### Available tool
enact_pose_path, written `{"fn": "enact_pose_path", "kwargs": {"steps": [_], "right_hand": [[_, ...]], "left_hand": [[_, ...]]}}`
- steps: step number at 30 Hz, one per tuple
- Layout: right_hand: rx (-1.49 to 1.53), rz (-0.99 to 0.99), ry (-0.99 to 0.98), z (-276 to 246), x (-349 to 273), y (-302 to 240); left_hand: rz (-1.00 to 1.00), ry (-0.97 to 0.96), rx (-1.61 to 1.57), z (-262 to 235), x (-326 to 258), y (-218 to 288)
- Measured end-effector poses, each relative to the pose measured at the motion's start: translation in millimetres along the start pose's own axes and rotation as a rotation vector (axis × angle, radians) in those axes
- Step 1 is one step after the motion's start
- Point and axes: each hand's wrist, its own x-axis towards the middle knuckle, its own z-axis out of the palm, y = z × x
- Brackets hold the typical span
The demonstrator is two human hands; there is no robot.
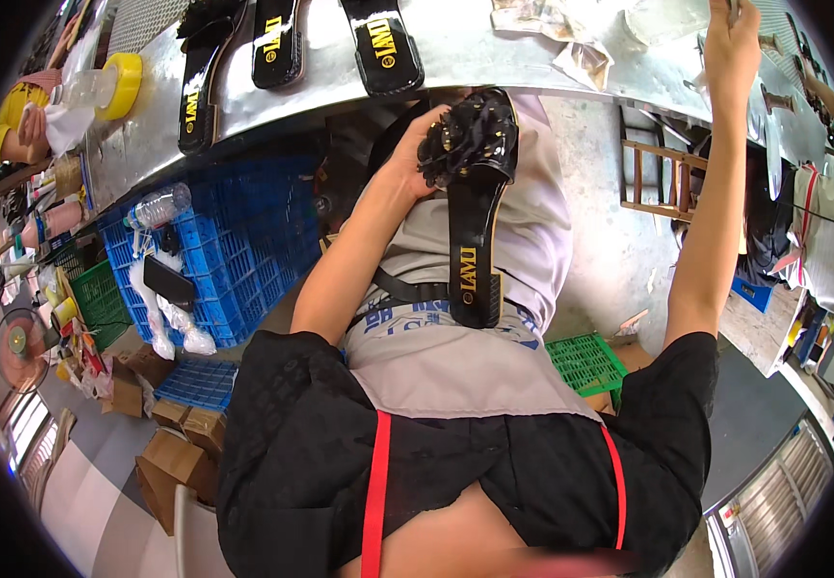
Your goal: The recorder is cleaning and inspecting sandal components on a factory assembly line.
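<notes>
My left hand grips a black slide sandal by its strap end, over my lap. A ruffled black flower with small gold specks covers the strap. The glossy insole carries gold lettering, and the heel end hangs toward my waist. My right arm stretches up to the far right, and my right hand is over the metal table. Its fingertips run past the upper edge, so whatever they hold is hidden. Beside it is a translucent plastic container.
Several more black sandals lie along the table's edge. Crumpled paper sits near the container. Below left stands a blue crate with a phone and a plastic bottle. A co-worker's hand is at far left.
</notes>
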Motion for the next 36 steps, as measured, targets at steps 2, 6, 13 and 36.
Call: {"fn": "enact_pose_path", "kwargs": {"steps": [2, 6, 13, 36], "right_hand": [[0.183, -0.019, -0.269, -19.1, -1.9, -49.4], [0.17, -0.234, -0.232, -20.6, 5.3, -16.8], [0.557, 0.419, -0.085, -75.5, -98.8, -86.9], [0.536, 0.03, -0.614, -101.6, -240.1, -179.4]], "left_hand": [[0.063, 0.029, 0.031, 20.8, -1.1, -7.3], [0.092, -0.34, -0.012, 44.0, -6.1, -21.6], [0.233, 0.264, 0.394, 63.4, -20.7, -11.9], [0.806, 0.605, 1.387, 63.5, -14.9, -33.4]]}}
